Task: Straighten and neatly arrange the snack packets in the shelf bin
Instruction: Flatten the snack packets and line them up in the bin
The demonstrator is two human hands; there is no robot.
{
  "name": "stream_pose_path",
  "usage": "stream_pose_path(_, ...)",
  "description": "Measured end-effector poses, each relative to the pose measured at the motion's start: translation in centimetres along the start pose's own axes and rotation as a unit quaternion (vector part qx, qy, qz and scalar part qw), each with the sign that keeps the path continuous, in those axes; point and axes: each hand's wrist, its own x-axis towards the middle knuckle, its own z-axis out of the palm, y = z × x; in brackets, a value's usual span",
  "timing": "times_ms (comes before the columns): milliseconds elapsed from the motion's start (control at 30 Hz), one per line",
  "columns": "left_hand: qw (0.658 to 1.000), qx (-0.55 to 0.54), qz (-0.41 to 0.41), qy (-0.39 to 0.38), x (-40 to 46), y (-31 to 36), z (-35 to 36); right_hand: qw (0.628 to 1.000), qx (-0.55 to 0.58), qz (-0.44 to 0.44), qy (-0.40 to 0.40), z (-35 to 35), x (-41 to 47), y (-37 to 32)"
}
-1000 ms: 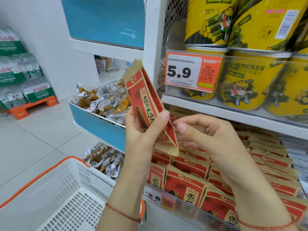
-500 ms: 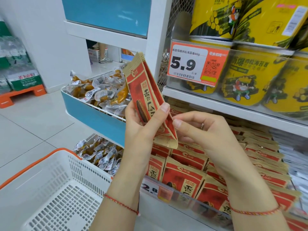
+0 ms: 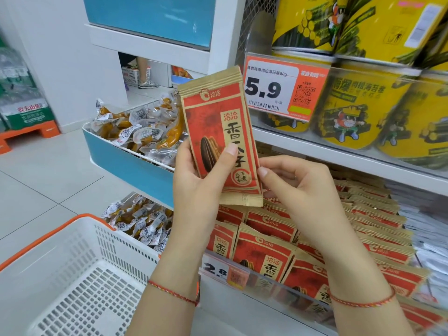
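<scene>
Head view: left hand (image 3: pixel 194 187) gripped 1 red-and-gold snack packet (image 3: pixel 219 134), thumb across front, fingers behind; held upright, front to camera, above shelf bin (image 3: pixel 266 284). Right hand (image 3: pixel 298 187) just beside packet's lower right edge, fingers curled, fingertip at the edge; pinch or mere touch: cannot tell. Bin packed with matching packets (image 3: pixel 264 253) in leaning rows, 2.8 price tag (image 3: pixel 225 272) on front edge. Yellow tubs (image 3: pixel 363 112) on shelf above, behind 5.9 tag (image 3: pixel 286 88). White basket (image 3: pixel 72 275) at lower left.
</scene>
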Motion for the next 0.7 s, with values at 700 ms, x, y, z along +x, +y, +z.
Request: stream_pose_path(700, 0.992, -0.041, -0.03, -0.119, -0.2, 1.6, -0.4, 0.985, 0.164, 0.049, 0.032, -0.8, 0.0, -0.1)
